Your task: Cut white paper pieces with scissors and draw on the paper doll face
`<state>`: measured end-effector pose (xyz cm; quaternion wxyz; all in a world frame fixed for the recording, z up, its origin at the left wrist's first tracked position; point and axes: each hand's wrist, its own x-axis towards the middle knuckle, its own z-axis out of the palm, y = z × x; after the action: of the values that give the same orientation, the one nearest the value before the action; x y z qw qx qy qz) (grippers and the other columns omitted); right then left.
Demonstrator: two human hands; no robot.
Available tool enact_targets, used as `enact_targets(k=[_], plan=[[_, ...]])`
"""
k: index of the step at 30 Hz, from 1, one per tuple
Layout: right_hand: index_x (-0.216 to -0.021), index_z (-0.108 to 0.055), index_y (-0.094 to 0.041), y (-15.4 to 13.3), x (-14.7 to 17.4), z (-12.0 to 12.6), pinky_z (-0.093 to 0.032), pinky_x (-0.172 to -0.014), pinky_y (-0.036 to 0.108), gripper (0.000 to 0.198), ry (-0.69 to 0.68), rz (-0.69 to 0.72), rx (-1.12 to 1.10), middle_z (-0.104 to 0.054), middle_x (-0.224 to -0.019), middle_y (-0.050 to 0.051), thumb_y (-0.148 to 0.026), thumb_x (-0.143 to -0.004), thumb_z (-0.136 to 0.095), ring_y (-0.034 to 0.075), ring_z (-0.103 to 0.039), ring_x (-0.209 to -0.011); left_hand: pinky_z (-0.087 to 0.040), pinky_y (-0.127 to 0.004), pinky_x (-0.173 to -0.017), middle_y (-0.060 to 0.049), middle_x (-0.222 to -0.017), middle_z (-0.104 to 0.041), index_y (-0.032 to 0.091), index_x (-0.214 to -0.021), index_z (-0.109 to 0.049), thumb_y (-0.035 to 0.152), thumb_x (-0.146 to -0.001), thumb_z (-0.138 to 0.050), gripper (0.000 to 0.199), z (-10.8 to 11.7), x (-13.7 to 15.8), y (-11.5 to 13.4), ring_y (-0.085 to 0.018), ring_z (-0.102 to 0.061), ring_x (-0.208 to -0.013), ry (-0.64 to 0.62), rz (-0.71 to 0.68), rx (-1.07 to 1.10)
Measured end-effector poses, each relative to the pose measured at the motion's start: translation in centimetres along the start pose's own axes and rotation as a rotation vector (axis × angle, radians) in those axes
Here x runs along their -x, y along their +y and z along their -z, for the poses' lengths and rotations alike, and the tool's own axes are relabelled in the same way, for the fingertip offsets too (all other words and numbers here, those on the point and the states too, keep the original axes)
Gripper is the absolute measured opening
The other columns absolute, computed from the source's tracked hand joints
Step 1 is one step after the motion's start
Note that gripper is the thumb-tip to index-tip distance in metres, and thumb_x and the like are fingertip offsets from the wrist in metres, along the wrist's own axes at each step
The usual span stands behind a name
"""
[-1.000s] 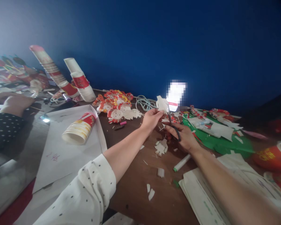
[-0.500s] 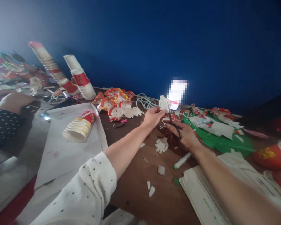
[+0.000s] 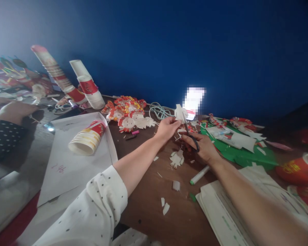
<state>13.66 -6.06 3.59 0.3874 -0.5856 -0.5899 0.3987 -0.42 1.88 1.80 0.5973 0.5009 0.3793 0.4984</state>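
My left hand (image 3: 167, 128) pinches a small white paper cutout (image 3: 180, 112) by its lower edge, above the brown table. My right hand (image 3: 204, 146) is closed around the dark handles of a pair of scissors (image 3: 194, 141), whose blades point up at the cutout's right edge. Whether the blades touch the paper I cannot tell for certain. Another white paper cutout (image 3: 177, 159) with a notched outline lies on the table below my hands. Paper scraps (image 3: 165, 208) are scattered nearby, beside a marker with a green end (image 3: 199, 175).
A lit phone (image 3: 194, 102) leans by the blue wall. Red-trimmed paper figures (image 3: 127, 114) are piled left of a coiled cable (image 3: 159, 111). Paper cups (image 3: 86, 140) lie on a white box lid (image 3: 59, 181); cup stacks (image 3: 91, 90) stand behind. Green sheets (image 3: 256, 158) lie right. Another person's hand (image 3: 15, 111) is far left.
Almost nothing differs. The cutout in my left hand has turned very slightly, and the scissor blades beside it have shifted a little. Both arms stay in place.
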Motion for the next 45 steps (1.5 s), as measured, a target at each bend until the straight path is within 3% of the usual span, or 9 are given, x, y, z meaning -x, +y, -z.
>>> enact_targets(k=[10,18,26,30,40,45], plan=[[-0.102,-0.073,-0.014,-0.2,0.0,0.0,-0.037,-0.046,0.024,0.050,-0.008,0.012,0.001,-0.050,-0.048,-0.003,-0.057,-0.076,-0.064,0.011,-0.046,-0.046,-0.049,-0.029,-0.078,-0.005,-0.075,-0.067,0.015,-0.079,-0.064,0.035,-0.077,-0.065,0.021,0.2,-0.3,-0.3,-0.013,-0.062,-0.070,-0.007,-0.016,-0.052],[-0.073,-0.069,-0.016,-0.2,0.0,0.2,-0.034,-0.046,0.023,0.039,-0.025,0.028,0.013,-0.051,-0.047,-0.002,-0.054,-0.078,-0.063,0.009,-0.043,-0.046,-0.048,-0.029,-0.077,-0.005,-0.074,-0.067,0.015,-0.077,-0.063,0.037,-0.077,-0.066,0.022,0.2,-0.4,-0.4,-0.014,-0.062,-0.070,0.003,-0.014,-0.080],[-0.099,-0.073,-0.015,0.4,-0.3,0.1,-0.035,-0.045,0.024,0.046,0.002,0.022,0.015,-0.051,-0.047,-0.003,-0.055,-0.077,-0.064,0.010,-0.044,-0.044,-0.048,-0.029,-0.076,-0.005,-0.075,-0.067,0.015,-0.076,-0.062,0.035,-0.077,-0.065,0.021,0.0,-0.1,0.0,-0.013,-0.062,-0.071,0.014,0.007,-0.077],[-0.102,-0.074,-0.015,0.8,-0.4,0.1,-0.033,-0.044,0.024,0.048,0.002,0.031,0.009,-0.051,-0.047,-0.003,-0.055,-0.077,-0.065,0.010,-0.043,-0.044,-0.048,-0.028,-0.075,-0.004,-0.072,-0.065,0.015,-0.075,-0.062,0.036,-0.077,-0.065,0.021,0.0,0.0,0.0,-0.013,-0.061,-0.069,0.015,0.011,-0.067],[-0.098,-0.074,-0.016,0.6,-0.3,0.0,-0.035,-0.046,0.025,0.045,-0.001,0.052,0.017,-0.051,-0.047,-0.003,-0.056,-0.077,-0.064,0.011,-0.044,-0.045,-0.048,-0.028,-0.074,-0.004,-0.069,-0.064,0.015,-0.071,-0.060,0.036,-0.076,-0.066,0.022,0.0,-0.1,0.2,-0.012,-0.060,-0.066,0.036,0.047,-0.033],[-0.081,-0.071,-0.017,0.1,0.0,-0.3,-0.037,-0.047,0.025,0.042,-0.002,0.014,-0.026,-0.054,-0.050,-0.001,-0.058,-0.077,-0.063,0.011,-0.047,-0.047,-0.048,-0.026,-0.071,-0.003,-0.067,-0.064,0.014,-0.070,-0.060,0.034,-0.076,-0.067,0.022,-0.1,0.1,0.3,-0.011,-0.059,-0.063,0.030,0.043,-0.007]])
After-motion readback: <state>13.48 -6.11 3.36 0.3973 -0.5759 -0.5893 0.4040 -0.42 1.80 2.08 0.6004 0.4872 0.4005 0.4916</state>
